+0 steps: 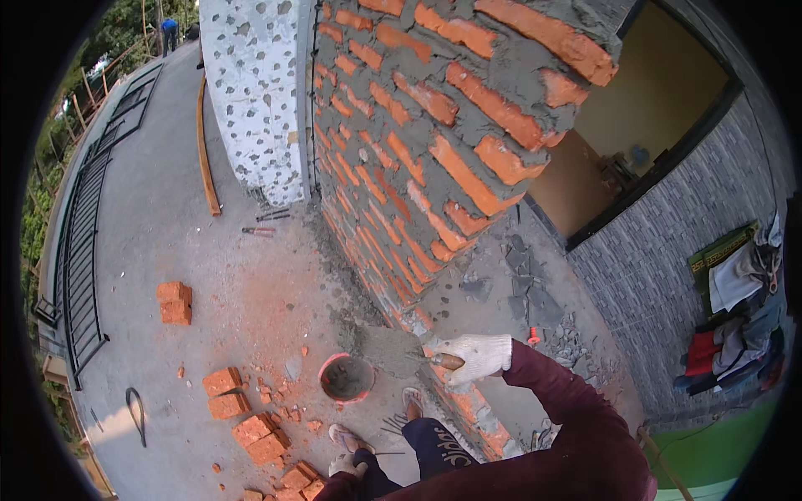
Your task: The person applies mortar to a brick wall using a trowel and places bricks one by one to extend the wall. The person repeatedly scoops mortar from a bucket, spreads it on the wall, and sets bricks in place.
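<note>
My right hand (474, 357), in a white glove, grips the wooden handle of a trowel (388, 351) loaded with grey mortar, just above the low brick course (476, 413) of the wall. A red-rimmed bucket (347, 377) with grey mortar stands on the ground left of the trowel. Above, the brick wall (434, 167) shows orange bricks in thick, rough grey mortar. My left hand (347, 465), also gloved, is low by my left leg with fingers curled; what it holds, if anything, is hidden. Loose brick stacks (261, 437) lie beside my feet.
Concrete ground (142, 250) extends left to black metal railings (79, 292). A plank (206, 150) lies by a speckled white wall (255, 83). Rubble (535, 292) covers ground right of the brickwork, near a doorway (635, 108) and hanging cloths (727, 351). A person (170, 32) is far back.
</note>
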The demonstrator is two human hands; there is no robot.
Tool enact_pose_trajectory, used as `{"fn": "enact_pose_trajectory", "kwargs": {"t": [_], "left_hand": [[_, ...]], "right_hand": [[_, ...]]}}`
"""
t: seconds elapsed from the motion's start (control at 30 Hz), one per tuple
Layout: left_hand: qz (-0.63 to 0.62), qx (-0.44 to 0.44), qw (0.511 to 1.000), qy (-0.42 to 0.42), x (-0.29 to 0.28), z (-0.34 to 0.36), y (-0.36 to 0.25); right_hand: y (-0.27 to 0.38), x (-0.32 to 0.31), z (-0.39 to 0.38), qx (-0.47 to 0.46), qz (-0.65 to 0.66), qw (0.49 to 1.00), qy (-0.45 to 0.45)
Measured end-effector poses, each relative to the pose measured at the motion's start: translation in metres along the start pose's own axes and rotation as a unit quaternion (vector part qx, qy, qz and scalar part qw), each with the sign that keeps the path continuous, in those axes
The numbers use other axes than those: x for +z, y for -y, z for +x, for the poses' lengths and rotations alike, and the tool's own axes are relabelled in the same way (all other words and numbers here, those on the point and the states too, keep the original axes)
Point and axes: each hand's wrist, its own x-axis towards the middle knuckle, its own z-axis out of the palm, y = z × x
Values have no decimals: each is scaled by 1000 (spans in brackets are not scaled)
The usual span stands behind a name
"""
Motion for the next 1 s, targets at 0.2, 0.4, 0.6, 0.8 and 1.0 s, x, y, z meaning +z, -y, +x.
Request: {"fn": "enact_pose_trajectory", "kwargs": {"t": [0.2, 0.4, 0.6, 0.8, 1.0], "left_hand": [[-102, -22, 976, -194, -106, -12, -49], [-182, -2, 932, -314, -139, -4, -78], [-206, -12, 936, -285, -89, -25, -106], [-261, -36, 940, -218, -24, -27, -74], [-301, -93, 943, -104, -23, -37, -60]], "right_hand": [[137, -129, -159, -101, 54, 990, -84], [145, -210, -195, -352, 305, 885, -26], [51, -241, -139, -519, 555, 607, 234], [-5, -97, -142, -528, 626, 549, 168], [67, -141, -225, -173, -260, 777, -547]]}}
